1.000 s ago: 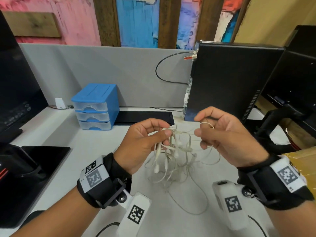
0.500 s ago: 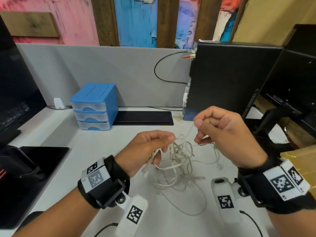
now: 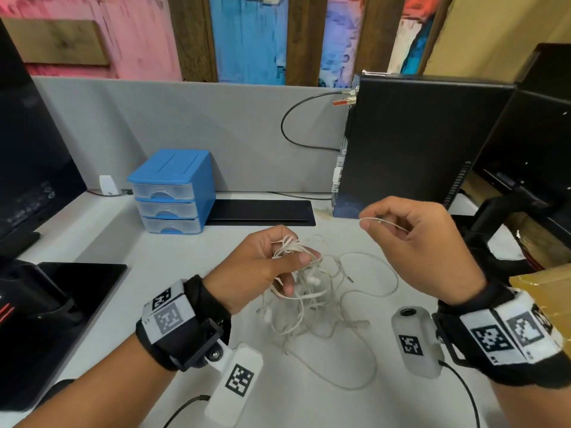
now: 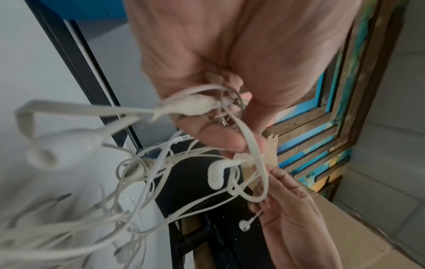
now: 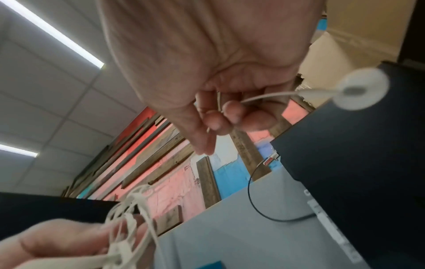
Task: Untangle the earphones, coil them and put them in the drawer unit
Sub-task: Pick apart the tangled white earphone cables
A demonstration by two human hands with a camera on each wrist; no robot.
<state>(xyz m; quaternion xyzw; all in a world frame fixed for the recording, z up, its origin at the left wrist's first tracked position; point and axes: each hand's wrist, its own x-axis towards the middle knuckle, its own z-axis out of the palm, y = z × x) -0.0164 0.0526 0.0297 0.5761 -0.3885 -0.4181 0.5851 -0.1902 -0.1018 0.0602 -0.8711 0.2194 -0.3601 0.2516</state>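
No readable words or numbers are showing anywhere; the wrist bands [image 3: 168,316] and camera housings [image 3: 417,345] are carrying only black-and-white square marker patterns.

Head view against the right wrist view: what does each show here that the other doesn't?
Only the head view shows the blue drawer unit with all three drawers closed, the desk, and the earphones' loose loops trailing onto it. Only the right wrist view shows the earbud dangling free just past the right hand, plus the ceiling lights. Both show the right hand pinching a single thin cord, the left hand gripping the tangled bunch, and the black computer tower.
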